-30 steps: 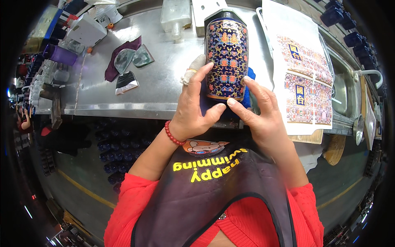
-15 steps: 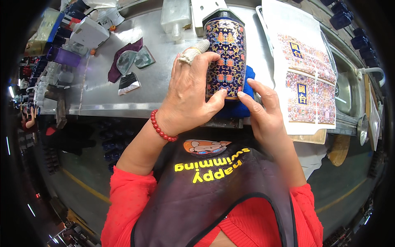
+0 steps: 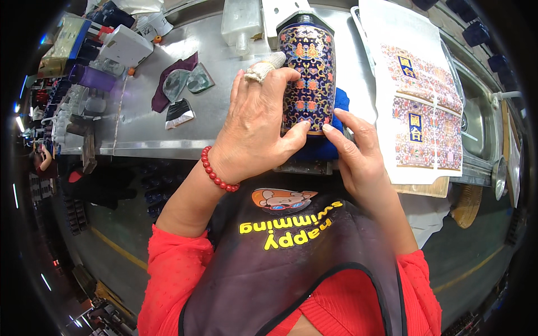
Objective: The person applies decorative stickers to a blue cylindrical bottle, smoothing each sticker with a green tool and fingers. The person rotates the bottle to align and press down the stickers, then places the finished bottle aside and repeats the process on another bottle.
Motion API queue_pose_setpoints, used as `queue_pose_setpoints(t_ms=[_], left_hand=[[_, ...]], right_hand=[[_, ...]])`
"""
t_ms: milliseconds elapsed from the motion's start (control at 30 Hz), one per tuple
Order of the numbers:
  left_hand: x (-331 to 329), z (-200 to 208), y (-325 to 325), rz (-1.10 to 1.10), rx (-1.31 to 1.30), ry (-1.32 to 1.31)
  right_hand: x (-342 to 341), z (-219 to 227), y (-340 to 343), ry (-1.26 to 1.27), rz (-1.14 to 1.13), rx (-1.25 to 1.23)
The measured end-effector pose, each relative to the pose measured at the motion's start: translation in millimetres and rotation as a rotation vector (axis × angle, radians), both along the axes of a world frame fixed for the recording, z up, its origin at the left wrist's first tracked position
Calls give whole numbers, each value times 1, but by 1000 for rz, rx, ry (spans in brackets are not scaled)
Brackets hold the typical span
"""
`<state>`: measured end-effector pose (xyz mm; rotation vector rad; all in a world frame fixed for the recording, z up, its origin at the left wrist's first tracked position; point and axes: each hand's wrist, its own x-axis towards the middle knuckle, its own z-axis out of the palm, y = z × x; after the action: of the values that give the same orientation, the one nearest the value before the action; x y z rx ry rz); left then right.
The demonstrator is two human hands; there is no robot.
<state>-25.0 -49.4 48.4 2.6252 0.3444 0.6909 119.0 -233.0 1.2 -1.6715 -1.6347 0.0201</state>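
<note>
A dark blue faceted bottle (image 3: 307,78) with a colourful floral pattern lies on a blue cloth (image 3: 341,102) at the table's near edge, its dark end pointing away from me. My left hand (image 3: 256,120) grips its left side, the index finger and thumb resting on the patterned face. A whitish fabric cover (image 3: 263,68) wraps one finger of that hand. At the bottle's lower right corner, my right hand (image 3: 361,147) curls its thumb and index finger against the edge. The undersides of both grips are hidden.
Printed floral sheets (image 3: 428,131) lie on a board to the right, beside a metal sink (image 3: 476,120). On the metal table (image 3: 134,126) are a dark purple cloth (image 3: 161,99) and several small scraper-like pieces (image 3: 179,113). A clear plastic container (image 3: 241,25) stands at the back.
</note>
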Motion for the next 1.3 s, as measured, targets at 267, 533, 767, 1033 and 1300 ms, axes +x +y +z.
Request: queue_pose_setpoints(t_ms=[267,533,767,1033,1300], left_hand=[[1,-1,-1,15,4,0],[0,0,-3,39,32,6],[-8,-11,-1,70,-234,-80],[-24,-40,-10,116,-348,-187],[-23,-52,-15,118,-454,-243]], right_hand=[[0,1,-1,3,5,3],[-1,1,-2,-34,7,5],[-4,6,2,-110,12,-12],[-4,11,5,-171,37,-41],[-3,12,5,-187,36,-19]])
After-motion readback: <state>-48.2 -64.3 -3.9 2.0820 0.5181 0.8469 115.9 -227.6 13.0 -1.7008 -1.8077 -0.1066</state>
